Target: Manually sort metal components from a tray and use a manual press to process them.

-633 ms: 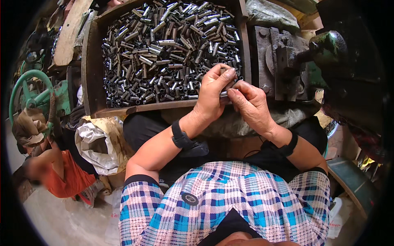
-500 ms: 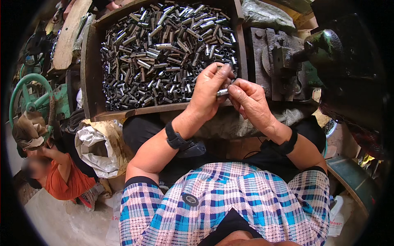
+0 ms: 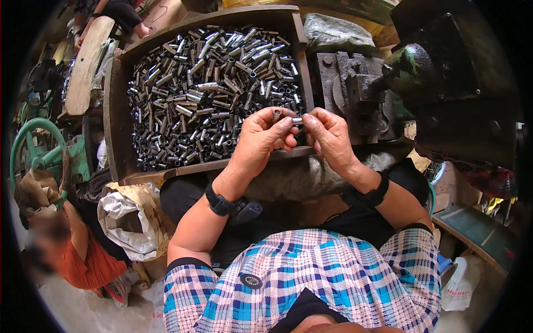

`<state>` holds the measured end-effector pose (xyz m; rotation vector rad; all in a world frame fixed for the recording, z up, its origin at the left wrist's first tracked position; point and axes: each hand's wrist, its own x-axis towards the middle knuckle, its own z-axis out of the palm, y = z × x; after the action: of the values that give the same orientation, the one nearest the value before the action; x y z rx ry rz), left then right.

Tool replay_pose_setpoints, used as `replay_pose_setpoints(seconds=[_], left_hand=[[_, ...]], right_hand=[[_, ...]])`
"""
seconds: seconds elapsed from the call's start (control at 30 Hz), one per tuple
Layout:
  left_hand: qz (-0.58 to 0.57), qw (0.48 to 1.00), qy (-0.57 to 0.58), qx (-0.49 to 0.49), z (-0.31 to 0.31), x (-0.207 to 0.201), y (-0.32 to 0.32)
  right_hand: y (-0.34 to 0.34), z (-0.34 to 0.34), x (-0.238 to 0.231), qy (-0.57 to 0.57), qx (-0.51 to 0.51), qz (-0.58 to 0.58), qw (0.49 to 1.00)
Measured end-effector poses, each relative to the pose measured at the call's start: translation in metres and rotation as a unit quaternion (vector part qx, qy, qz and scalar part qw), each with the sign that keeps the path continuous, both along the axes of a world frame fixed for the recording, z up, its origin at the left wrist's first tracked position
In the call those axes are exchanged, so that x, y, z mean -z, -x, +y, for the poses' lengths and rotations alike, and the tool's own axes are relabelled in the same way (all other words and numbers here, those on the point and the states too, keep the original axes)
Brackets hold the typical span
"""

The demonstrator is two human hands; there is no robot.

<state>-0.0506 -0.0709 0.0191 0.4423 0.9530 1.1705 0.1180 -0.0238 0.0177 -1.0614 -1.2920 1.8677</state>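
Note:
A short shiny metal tube (image 3: 297, 120) lies level between the fingertips of my two hands, above the near right corner of a wooden tray (image 3: 222, 166). My left hand (image 3: 256, 139) pinches its left end, and my right hand (image 3: 332, 136) has thumb and fingers closed at the other end. By the left index finger the open end of a second, browner tube (image 3: 276, 115) shows; whether that hand grips it is hard to see. Heaped loosely in the tray are many similar metal tubes (image 3: 194, 97), some bright, some dark.
Right of the tray stands a dark, oily machine (image 3: 366, 91) with a vise-like block. A white sack (image 3: 130, 225) sits at the left, near a green handwheel (image 3: 38, 161). A person in orange (image 3: 94, 266) works there. A grey cloth (image 3: 311, 177) covers my lap.
Both hands have moved slightly down and left in the picture, with the tube now more level between them. The whole view has shifted a little, and another person's legs show at the top left.

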Motion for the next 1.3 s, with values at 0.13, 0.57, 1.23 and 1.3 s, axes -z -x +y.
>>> replay_pose_setpoints(seconds=[0.13,0.57,1.23,1.3], left_hand=[[0.035,0.999,-0.006,-0.013,0.000,0.003,-0.008],[0.052,0.996,0.012,0.068,-0.006,0.001,-0.021],[0.040,0.976,-0.074,0.200,-0.030,-0.014,-0.064],[0.079,0.976,-0.086,0.183,-0.034,-0.020,-0.072]], right_hand=[[0.000,-0.003,0.002,0.046,0.022,0.005,0.999],[-0.058,-0.012,-0.052,-0.424,0.047,-0.212,0.879],[-0.080,-0.068,-0.035,-0.027,0.100,-0.068,0.992],[-0.077,-0.076,-0.033,-0.028,0.105,-0.033,0.994]])
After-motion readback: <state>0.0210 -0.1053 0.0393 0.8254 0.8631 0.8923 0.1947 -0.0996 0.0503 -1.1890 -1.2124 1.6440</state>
